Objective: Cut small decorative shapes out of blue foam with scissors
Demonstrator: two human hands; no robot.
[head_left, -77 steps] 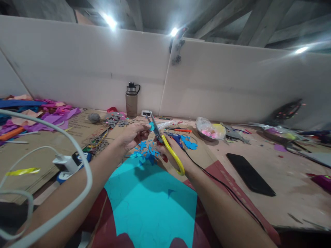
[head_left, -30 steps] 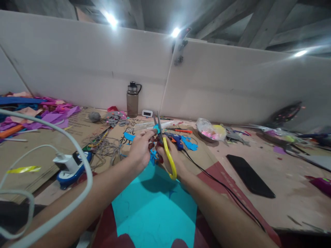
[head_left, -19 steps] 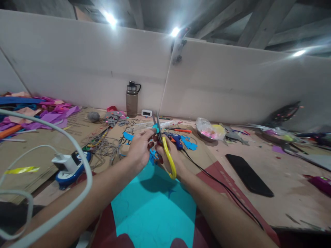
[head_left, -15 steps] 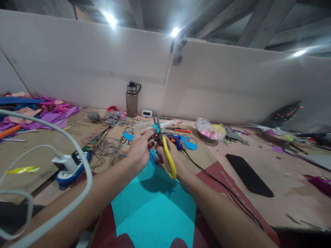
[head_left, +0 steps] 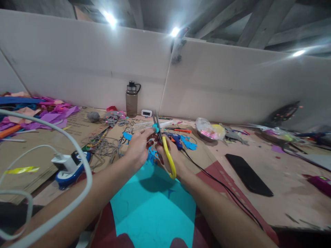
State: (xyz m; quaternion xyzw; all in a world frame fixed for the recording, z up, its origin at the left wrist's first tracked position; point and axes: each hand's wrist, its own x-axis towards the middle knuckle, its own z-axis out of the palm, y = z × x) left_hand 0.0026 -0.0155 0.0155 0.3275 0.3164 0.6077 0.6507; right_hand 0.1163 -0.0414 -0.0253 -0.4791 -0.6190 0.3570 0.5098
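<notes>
My left hand (head_left: pixel 139 144) pinches a small turquoise piece (head_left: pixel 155 127) between its fingertips. Yellow-handled scissors (head_left: pixel 169 160) are in my right hand (head_left: pixel 168 151), their blades pointing up and away from me beside the small piece. The blades look nearly closed. Below both hands a large turquoise sheet (head_left: pixel 155 210) lies in front of me, with faint curved lines and a small dark blue scrap (head_left: pixel 170 193) on it. Blue cut pieces (head_left: pixel 152 155) lie just past the sheet, partly hidden by my hands.
A bottle (head_left: pixel 131 101) stands at the white partition. Left are tangled cords, a power strip (head_left: pixel 69 174) and a white cable across the view. Right are a blue glue gun (head_left: pixel 177 140) with black cable, a bowl (head_left: pixel 207 135) and a black phone (head_left: pixel 248 175).
The scissor blades have shifted slightly against the small turquoise piece. Both hands stay in nearly the same place.
</notes>
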